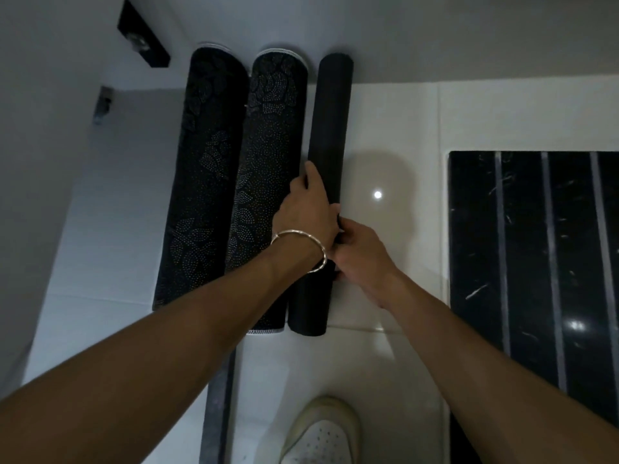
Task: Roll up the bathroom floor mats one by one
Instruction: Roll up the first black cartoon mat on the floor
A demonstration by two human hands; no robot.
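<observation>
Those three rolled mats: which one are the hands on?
The left hand and right hand grip the rightmost roll, plain black and thinnest; the middle roll and left roll are dotted.

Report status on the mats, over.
Left hand and right hand both grip the plain black roll. Rolled tight, beside two dotted rolls. Dark striped slab apart, right side.

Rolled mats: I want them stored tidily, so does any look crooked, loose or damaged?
Nothing stands out. The left dotted roll, middle dotted roll and plain black roll lie side by side, roughly parallel, on the tile floor; none looks loose. The left hand and right hand grip the black one.
</observation>
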